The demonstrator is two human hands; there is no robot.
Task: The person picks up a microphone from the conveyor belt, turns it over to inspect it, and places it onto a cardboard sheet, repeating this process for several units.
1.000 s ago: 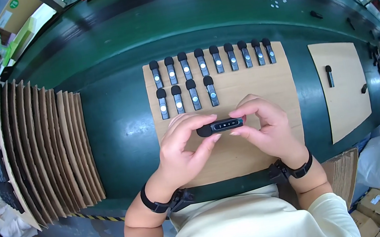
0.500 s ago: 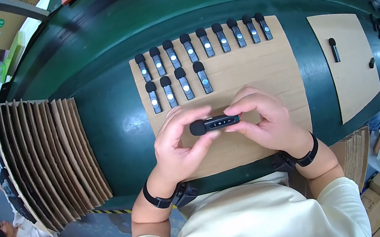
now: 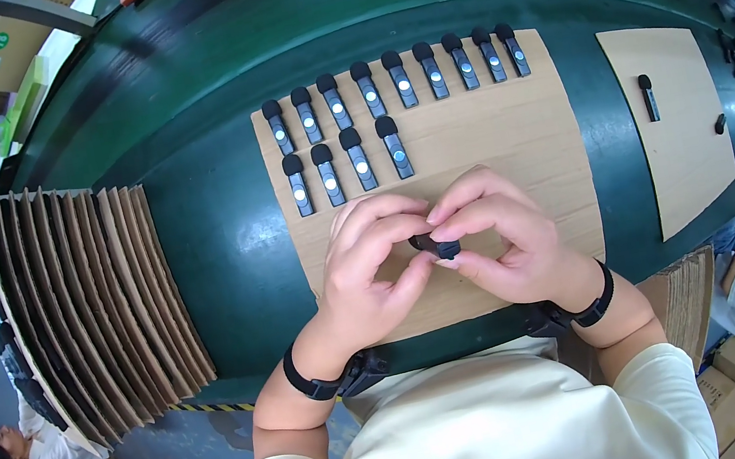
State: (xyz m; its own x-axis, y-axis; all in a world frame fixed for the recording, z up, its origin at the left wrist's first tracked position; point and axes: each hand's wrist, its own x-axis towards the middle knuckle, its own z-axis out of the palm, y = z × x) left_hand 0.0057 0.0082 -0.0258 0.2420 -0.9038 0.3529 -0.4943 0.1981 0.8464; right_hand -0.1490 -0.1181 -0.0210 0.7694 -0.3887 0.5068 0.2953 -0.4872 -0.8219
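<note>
Both of our hands close around one small black device [image 3: 435,246], pinching it between fingertips just above the near half of the cardboard sheet [image 3: 512,155] on the green worktop [image 3: 219,226]. Our left hand [image 3: 370,273] curls over it from the left, our right hand [image 3: 497,241] from the right, and their fingertips meet over it, so we see only a short dark part of it between them. Toward the far edge of the same sheet lie thirteen like devices [image 3: 386,113], nine in the far row and four in the row nearer us, at its left end. At the worktop's left end stands a rack of upright cardboard sheets [image 3: 85,299]. Toward the right end lies a second cardboard sheet [image 3: 682,144] with two black pieces on it
</note>
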